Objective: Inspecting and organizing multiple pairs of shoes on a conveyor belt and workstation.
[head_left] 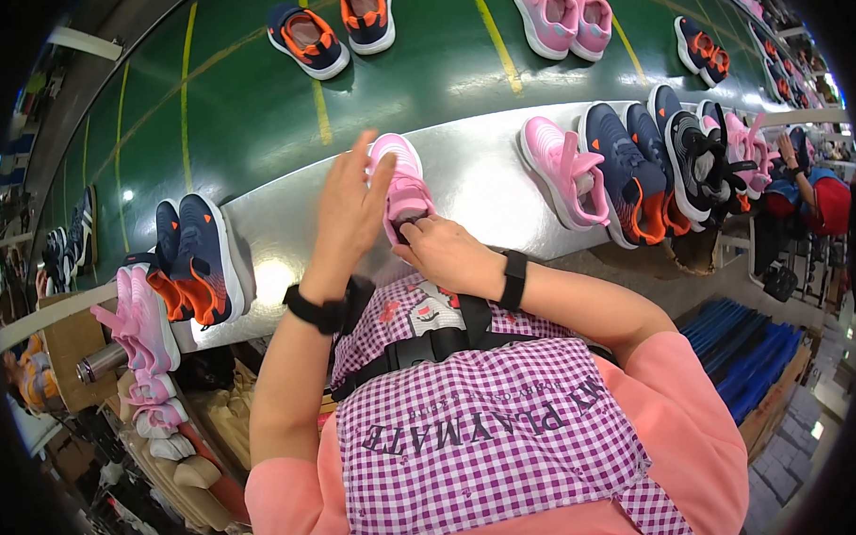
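Observation:
A pink child's sneaker [404, 182] with a white sole edge lies on the metal ledge in front of me, its toe pointing away. My left hand [347, 212] is beside its left side, fingers stretched upward and apart, with the thumb against or just over the upper. At the heel end, my right hand [446, 255] has its fingers bent over the collar and gripping it. The fingertips go into the dark shoe opening, so what they touch inside is hidden. Both wrists wear black bands.
A green belt [243, 114] with yellow lines runs beyond the metal ledge [486, 166], carrying pairs of navy-orange shoes [309, 41] and pink shoes [561, 18]. More shoes line the ledge: pink [561, 173] and navy [627, 171] right, navy [201, 257] left. Another person [812, 193] is at far right.

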Demonstrator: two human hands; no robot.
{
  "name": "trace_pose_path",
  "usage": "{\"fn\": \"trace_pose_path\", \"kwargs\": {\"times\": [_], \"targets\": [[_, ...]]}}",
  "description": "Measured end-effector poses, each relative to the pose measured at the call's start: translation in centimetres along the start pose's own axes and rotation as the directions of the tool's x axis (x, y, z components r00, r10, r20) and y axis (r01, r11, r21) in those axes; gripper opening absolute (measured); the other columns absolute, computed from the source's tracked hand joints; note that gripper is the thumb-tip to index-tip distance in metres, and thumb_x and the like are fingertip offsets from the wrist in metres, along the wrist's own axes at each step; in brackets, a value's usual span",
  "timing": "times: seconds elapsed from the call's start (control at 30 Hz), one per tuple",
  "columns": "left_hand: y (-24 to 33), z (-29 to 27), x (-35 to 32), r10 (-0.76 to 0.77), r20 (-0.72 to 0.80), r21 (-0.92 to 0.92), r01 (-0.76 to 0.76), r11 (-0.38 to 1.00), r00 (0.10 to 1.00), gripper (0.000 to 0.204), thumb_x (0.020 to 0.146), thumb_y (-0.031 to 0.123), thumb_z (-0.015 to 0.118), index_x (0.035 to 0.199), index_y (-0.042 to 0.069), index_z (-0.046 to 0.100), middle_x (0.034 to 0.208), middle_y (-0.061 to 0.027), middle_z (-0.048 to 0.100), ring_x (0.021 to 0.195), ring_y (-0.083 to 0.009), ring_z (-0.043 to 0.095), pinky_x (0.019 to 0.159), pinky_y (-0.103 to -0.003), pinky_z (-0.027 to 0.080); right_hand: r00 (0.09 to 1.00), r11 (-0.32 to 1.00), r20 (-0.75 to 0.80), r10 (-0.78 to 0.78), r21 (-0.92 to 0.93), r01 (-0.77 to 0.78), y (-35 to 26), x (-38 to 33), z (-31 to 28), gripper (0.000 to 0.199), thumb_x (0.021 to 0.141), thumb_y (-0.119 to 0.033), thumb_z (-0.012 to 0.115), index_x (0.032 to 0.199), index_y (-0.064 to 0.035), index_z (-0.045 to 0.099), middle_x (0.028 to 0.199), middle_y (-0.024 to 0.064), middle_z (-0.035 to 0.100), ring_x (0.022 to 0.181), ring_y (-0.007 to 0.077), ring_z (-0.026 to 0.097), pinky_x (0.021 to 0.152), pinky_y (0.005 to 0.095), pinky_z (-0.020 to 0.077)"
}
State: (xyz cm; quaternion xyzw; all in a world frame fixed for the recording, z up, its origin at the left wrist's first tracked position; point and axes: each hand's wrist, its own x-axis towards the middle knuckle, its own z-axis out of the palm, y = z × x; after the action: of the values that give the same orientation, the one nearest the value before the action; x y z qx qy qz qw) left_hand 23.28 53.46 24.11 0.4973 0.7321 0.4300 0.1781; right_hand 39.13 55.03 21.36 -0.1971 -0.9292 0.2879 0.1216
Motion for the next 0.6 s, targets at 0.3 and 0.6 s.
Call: {"fn": "trace_pose_path", "kwargs": {"times": [0.3, 0.6], "targets": [[-2.3, -0.6, 0.3, -0.441, 0.562, -0.196, 0.631, 0.750, 0.699, 0.023, 0.087, 0.023, 0.063, 0.078, 0.003, 0.067, 0.065, 0.0014, 0.056, 0.060, -0.0061, 0.048, 0.054, -0.021, 0.038, 0.935, 0.904, 0.188, 0.299, 0.259, -0.341, 2.9, 0.4, 1.3, 0.024, 0.079, -0.022, 0.060, 0.074, 0.0008, 0.062, 0.071, 0.0188, 0.062, 0.066, 0.0345, 0.062, 0.062, 0.0424, 0.0478], [-3.3, 0.4, 0.0, -0.398, 0.679, -0.253, 0.705, 0.663, 0.617, 0.019, 0.086, 0.025, 0.063, 0.081, 0.007, 0.065, 0.066, 0.0048, 0.050, 0.058, -0.0040, 0.043, 0.053, -0.019, 0.034, 0.893, 0.782, 0.250, 0.374, 0.433, -0.449, 3.4, -0.8, 0.2, 0.029, 0.083, -0.025, 0.061, 0.073, 0.0021, 0.061, 0.060, 0.0142, 0.056, 0.052, 0.0239, 0.052, 0.052, 0.0354, 0.0406]]}}
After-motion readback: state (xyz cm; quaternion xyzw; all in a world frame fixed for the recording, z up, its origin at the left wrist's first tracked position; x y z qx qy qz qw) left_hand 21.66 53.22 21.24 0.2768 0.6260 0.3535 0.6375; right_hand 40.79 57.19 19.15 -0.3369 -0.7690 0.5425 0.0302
